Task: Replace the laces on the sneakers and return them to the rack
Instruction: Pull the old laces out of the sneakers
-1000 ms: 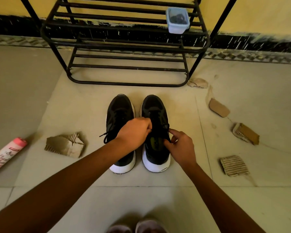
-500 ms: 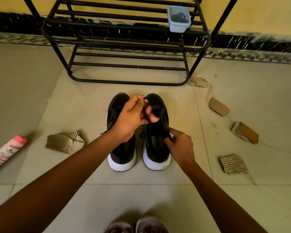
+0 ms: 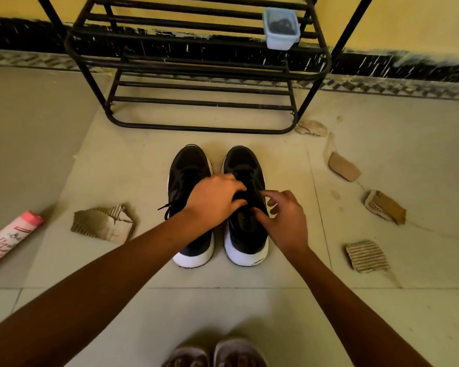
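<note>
Nearest, the right hand (image 3: 285,221) has its grip apart, fingers spread, thumb at the collar of the right sneaker (image 3: 245,160). The left hand (image 3: 215,201) curls over that shoe's eyelets; whether its grip pinches anything is hidden. The 2 sneakers stand side by side on the floor, short of the rack (image 3: 202,129). The left sneaker (image 3: 188,168) trails 1 lace end (image 3: 167,207), likely limp and thin, best pinched near its tip.
</note>
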`<state>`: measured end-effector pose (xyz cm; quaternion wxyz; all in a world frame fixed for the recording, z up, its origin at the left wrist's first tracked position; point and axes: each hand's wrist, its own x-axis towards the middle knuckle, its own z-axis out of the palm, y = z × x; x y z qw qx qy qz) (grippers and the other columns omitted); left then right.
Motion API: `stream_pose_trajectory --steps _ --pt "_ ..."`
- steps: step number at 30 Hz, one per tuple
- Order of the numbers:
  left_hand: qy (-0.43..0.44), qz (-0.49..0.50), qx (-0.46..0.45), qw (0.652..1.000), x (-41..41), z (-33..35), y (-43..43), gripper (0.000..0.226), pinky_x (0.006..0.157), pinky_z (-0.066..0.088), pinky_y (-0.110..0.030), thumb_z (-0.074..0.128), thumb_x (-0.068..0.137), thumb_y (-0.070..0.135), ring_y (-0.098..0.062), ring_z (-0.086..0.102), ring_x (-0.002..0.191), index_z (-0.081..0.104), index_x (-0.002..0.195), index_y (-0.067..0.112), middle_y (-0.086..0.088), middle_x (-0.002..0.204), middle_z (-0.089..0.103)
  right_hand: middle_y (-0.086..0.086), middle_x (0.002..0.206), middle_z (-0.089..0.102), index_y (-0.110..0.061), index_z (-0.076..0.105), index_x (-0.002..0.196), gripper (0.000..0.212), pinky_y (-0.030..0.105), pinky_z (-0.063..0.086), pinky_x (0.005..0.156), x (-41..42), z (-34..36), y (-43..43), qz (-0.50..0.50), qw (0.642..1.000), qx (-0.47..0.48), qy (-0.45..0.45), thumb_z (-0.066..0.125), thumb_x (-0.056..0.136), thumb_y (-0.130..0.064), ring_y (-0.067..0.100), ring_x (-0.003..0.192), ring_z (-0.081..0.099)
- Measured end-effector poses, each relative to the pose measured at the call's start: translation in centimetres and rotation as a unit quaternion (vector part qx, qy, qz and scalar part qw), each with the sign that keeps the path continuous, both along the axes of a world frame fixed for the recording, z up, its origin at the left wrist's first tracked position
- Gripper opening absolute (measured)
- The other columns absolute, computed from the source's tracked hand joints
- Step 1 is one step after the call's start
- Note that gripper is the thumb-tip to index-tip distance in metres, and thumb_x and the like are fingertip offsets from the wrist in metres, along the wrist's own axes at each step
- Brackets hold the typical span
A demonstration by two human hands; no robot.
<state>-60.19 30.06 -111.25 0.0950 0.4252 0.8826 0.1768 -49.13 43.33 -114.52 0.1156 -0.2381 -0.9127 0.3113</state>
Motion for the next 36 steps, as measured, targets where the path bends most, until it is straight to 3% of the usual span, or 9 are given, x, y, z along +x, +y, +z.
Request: stream_pose_trajectory --steps 6,12,17,22,24,26,28,31,36 --pt "-0.022 0.036 0.021 0.999 0.3 -0.5 0.3 0.027 0.078 0.048 -0.027 0.059 0.089 0.031 -0.016 0.058 0.094 0.057 0.113 0.021 0.0 0.106 0.059 0.0 0.105 0.057 -0.02 0.066 0.115 0.037 0.004 0.038 0.065 -0.8 0.0 0.1 0.03 0.999 -0.002 0.023 0.074 0.079 -0.022 0.006 0.077 0.055" --pt "-0.09 0.079 0.086 0.989 0.8 -0.6 0.0 0.011 0.077 0.051 -0.029 0.06 0.088 0.02 -0.015 0.062 0.085 0.063 0.098 0.016 0.0 0.093 0.065 0.002 0.104 0.058 -0.02 0.065 0.111 0.037 0.028 0.051 0.067 -1.7 -0.7 -0.3 0.047 0.997 0.051 0.03 0.075 0.075 -0.023 0.019 0.084 0.061" --pt "-0.256 0.124 0.171 0.943 1.7 -0.1 -0.1 0.007 0.083 0.051 -0.027 0.059 0.091 0.019 -0.011 0.063 0.085 0.063 0.095 0.016 0.003 0.087 0.066 0.001 0.094 0.058 -0.019 0.069 0.101 0.023 0.025 0.048 0.06 -2.1 -1.0 -0.2 0.046 0.994 0.07 0.063 0.072 0.078 -0.02 0.019 0.077 0.061" --pt "-0.369 0.128 0.261 0.883 2.0 1.1 -0.2 0.014 0.076 0.051 -0.022 0.05 0.095 0.02 -0.002 0.063 0.065 0.058 0.084 0.022 0.006 0.073 0.062 0.002 0.087 0.059 -0.014 0.074 0.098 0.02 0.02 0.045 0.058 -1.5 -1.4 0.2 0.057 0.991 0.046 0.108 0.073 0.078 -0.013 0.015 0.072 0.059" --pt "-0.353 0.152 0.277 0.881 1.5 1.0 -0.3 0.023 0.077 0.051 -0.027 0.042 0.098 0.026 -0.004 0.064 0.064 0.059 0.084 0.02 0.006 0.074 0.061 0.002 0.089 0.061 -0.014 0.074 0.097 0.019 0.026 0.051 0.062 -1.3 -1.6 0.3 0.053 0.991 0.032 0.121 0.073 0.079 -0.012 0.015 0.075 0.061" --pt "-0.278 0.145 0.223 0.923 0.9 0.5 -0.6 0.029 0.081 0.051 -0.03 0.038 0.1 0.026 -0.01 0.065 0.076 0.061 0.095 0.01 0.001 0.08 0.064 0.002 0.091 0.061 -0.013 0.073 0.096 0.016 0.025 0.052 0.066 -1.2 -1.6 0.3 0.053 0.991 0.023 0.123 0.072 0.08 -0.01 0.013 0.077 0.061" --pt "-0.17 0.09 0.135 0.972 0.3 -0.6 -1.0 0.023 0.083 0.049 -0.035 0.045 0.097 0.02 -0.021 0.062 0.09 0.06 0.107 0.006 -0.005 0.095 0.063 0.0 0.092 0.059 -0.012 0.071 0.093 0.012 0.017 0.049 0.07 -1.2 -1.5 0.2 0.057 0.992 0.002 0.116 0.069 0.082 -0.009 0.008 0.077 0.058" --pt "-0.087 0.009 0.033 0.996 0.4 -1.6 -0.8 0.036 0.089 0.048 -0.036 0.06 0.088 0.024 -0.022 0.055 0.105 0.056 0.122 0.015 -0.005 0.115 0.057 -0.004 0.091 0.053 -0.011 0.067 0.09 0.005 0.006 0.041 0.068 -1.4 -1.3 0.4 0.07 0.993 -0.017 0.097 0.066 0.085 -0.011 0.004 0.075 0.053" --pt "-0.034 0.043 0.041 0.998 0.8 -1.7 0.2 0.042 0.08 0.046 -0.027 0.065 0.084 0.038 -0.018 0.056 0.101 0.055 0.121 0.022 0.0 0.116 0.055 0.004 0.091 0.062 -0.008 0.063 0.093 0.006 0.028 0.05 0.073 -1.1 -1.0 0.6 0.113 0.99 -0.013 0.089 0.061 0.088 -0.008 0.015 0.082 0.058"
